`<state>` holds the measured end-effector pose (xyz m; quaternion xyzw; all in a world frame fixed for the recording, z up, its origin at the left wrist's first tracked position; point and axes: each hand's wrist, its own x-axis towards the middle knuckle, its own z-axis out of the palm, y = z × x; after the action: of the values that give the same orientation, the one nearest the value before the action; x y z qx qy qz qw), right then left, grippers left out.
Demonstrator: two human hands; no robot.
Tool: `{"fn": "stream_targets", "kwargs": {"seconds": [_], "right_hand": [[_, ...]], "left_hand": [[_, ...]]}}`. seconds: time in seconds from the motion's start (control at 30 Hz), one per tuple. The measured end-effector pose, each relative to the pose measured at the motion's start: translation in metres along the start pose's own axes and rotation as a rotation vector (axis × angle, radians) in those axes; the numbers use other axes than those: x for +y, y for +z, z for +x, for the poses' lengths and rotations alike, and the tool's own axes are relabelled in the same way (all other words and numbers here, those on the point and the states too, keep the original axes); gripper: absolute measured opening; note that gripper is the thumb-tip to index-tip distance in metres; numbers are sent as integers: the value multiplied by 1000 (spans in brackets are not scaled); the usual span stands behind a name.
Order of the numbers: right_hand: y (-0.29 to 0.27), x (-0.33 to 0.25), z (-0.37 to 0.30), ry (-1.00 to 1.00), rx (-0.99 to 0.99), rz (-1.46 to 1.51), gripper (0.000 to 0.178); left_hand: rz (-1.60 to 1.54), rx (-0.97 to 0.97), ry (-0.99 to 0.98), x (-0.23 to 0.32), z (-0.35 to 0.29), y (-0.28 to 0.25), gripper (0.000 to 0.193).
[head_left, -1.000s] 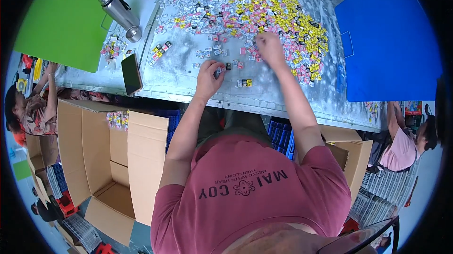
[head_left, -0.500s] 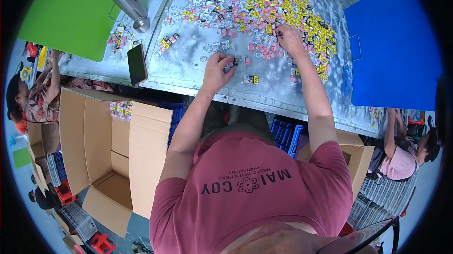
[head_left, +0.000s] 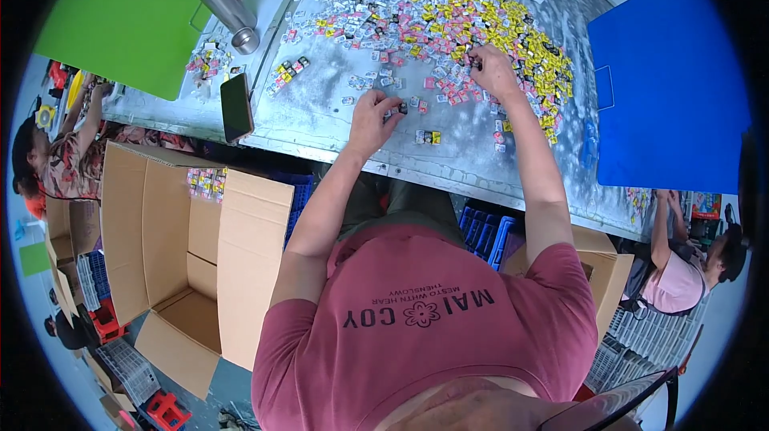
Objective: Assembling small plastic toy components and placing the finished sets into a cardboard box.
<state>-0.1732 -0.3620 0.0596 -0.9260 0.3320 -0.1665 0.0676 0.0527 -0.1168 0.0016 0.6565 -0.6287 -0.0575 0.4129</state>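
Note:
My left hand [head_left: 372,122] is over the near part of the table, its thumb and fingers closed on a small dark square piece [head_left: 403,108]. Farther right, my right hand [head_left: 497,74] reaches to the edge of a wide heap of small pieces [head_left: 513,30] in yellow, pink, white and black. Its fingertips are pinched on a small dark piece [head_left: 476,63]. Between the hands lie loose pink and white pieces [head_left: 452,90]. A short row of white, black and yellow pieces [head_left: 428,137] sits near the table's front edge.
A joined cluster [head_left: 288,74], a phone [head_left: 235,106] and a steel flask [head_left: 224,6] are on the left. An open carton [head_left: 188,271] stands below. Green [head_left: 120,14] and blue [head_left: 669,86] panels flank the table [head_left: 320,122]. People work at both sides.
Both hands stay in nearly the same places, the right drawn very slightly nearer to me. The dark piece at its fingertips shows more plainly. The whole view has shifted a little.

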Motion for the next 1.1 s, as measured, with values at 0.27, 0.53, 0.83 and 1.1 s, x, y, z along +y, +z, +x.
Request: {"fn": "stream_targets", "kwargs": {"seconds": [0.27, 0.53, 0.83, 1.1], "right_hand": [[16, -101, -58, 38, -142, 398, 31], [25, -110, -52, 37, -99, 359, 29], [59, -75, 43, -73, 147, 234, 25], [69, -88, 58, -56, 93, 100, 24]], "left_hand": [[-28, -85, -58, -6, 7, -4, 32], [-21, -57, -24, -12, 5, 0, 35], [-56, -37, -29, -9, 7, 1, 35], [-70, -50, -42, -13, 4, -1, 34]]}}
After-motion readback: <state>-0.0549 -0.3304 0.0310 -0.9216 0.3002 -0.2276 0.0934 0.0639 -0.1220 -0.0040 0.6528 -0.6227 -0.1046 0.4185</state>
